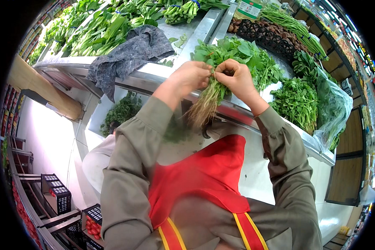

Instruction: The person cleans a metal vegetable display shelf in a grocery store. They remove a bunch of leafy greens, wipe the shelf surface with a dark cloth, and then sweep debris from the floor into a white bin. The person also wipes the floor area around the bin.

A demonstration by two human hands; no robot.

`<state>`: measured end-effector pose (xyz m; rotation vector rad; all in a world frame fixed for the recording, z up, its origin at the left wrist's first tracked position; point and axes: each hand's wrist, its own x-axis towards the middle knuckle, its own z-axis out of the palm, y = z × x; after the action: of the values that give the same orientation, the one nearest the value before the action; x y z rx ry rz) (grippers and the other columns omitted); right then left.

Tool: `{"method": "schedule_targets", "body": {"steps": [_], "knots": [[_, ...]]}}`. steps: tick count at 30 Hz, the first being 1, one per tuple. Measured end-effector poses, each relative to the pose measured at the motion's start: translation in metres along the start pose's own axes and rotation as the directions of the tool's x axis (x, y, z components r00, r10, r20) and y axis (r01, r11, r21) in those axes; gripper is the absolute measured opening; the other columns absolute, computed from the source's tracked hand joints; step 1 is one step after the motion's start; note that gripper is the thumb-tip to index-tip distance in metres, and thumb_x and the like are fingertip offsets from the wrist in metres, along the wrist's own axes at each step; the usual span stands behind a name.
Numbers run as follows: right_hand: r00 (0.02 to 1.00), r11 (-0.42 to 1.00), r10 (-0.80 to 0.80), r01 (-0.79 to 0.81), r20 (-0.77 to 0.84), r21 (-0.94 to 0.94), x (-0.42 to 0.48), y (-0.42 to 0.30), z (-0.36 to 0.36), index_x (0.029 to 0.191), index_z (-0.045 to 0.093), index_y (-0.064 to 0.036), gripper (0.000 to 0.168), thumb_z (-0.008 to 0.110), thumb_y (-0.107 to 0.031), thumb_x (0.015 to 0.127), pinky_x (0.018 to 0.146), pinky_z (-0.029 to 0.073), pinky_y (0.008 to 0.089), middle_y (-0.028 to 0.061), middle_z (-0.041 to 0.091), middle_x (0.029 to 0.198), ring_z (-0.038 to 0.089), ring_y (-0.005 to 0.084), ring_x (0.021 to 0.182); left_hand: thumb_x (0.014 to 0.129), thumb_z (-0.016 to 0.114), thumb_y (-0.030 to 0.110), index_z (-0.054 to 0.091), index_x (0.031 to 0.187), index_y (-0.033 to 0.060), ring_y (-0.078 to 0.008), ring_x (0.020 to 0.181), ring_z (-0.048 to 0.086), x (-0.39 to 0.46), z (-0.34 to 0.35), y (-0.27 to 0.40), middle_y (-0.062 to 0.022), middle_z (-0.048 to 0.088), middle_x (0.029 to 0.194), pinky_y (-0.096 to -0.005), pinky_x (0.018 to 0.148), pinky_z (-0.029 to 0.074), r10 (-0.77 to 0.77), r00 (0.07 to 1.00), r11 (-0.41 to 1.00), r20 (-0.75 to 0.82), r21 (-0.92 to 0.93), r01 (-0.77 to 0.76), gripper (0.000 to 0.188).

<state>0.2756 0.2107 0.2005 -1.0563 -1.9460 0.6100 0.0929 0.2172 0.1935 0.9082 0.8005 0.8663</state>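
Note:
A bunch of leafy greens with long pale roots [206,101] lies over the front edge of the metal display counter [195,40], its roots hanging down in front. My left hand [190,75] is at the bunch's stems, thumb and fingers pinched together. Opposite it, my right hand [236,76] pinches at the same spot with thumb and forefinger. Something thin seems to be between the fingertips, too small to make out. The leaves [237,51] spread beyond my hands onto the counter.
A grey cloth [134,51] drapes over the counter edge, near banded greens [103,31]. At right are a black plastic crate [262,39], more greens [297,104] and a plastic bag [336,106]. A white bin of greens [123,107] and a wooden post [54,93] stand left.

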Motion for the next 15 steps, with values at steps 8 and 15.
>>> {"method": "schedule_targets", "body": {"steps": [8,15], "knots": [[0.919,0.96,0.207,-0.258,0.335,0.113,0.008,-0.023,-0.028,0.075,0.057,-0.001,0.008,0.058,-0.009,0.074,0.066,0.036,0.0215,-0.001,0.05,0.078,0.043,0.0066,0.072,0.076,0.051,0.0,0.054,0.098,0.0047,-0.0326,0.083,0.06,0.017,0.007,-0.005,-0.0162,0.062,0.088,-0.0398,0.071,0.047,0.531,0.82,0.546,-0.213,0.826,-0.139,0.023],[0.854,0.988,-0.041,-0.042,0.519,0.147,-0.01,-0.007,-0.041,0.078,0.059,0.0,0.006,0.063,-0.003,0.074,0.077,0.039,0.0252,0.0045,0.053,0.096,0.048,0.0123,0.087,0.077,0.055,0.011,0.057,0.097,0.0036,-0.0373,0.091,0.061,0.016,0.035,0.001,-0.02,0.064,0.093,-0.0442,0.078,0.047,0.528,0.812,0.28,-0.246,0.954,0.107,0.022]]}}
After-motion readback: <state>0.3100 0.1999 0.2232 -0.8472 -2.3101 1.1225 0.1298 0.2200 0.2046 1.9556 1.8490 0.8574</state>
